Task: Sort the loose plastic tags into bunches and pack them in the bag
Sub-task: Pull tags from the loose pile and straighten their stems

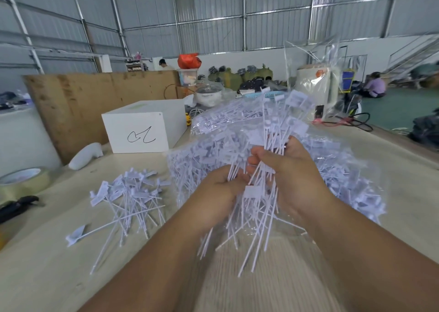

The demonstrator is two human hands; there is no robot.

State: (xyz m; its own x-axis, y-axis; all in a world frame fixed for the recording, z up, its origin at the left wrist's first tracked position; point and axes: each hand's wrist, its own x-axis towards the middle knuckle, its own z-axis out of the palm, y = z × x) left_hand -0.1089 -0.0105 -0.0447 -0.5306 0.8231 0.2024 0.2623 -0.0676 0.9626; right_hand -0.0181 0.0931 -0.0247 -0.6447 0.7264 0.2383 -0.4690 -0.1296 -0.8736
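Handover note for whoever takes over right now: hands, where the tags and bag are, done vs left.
Left hand: grips the lower stems of a bunch of tags.
Right hand: grips the same bunch higher up, flag ends up, stems fanning out unevenly below.
Clear bag: just behind the hands, mouth standing up, already holding a large mass of tags.
Loose pile of tags: on the table to the left, unsorted.
Done: much packed already.
Left: even up this bunch, bag it, then bunch the loose pile.

Tags pale lilac-white — box white, black scribble — tape roll yellowish-clear
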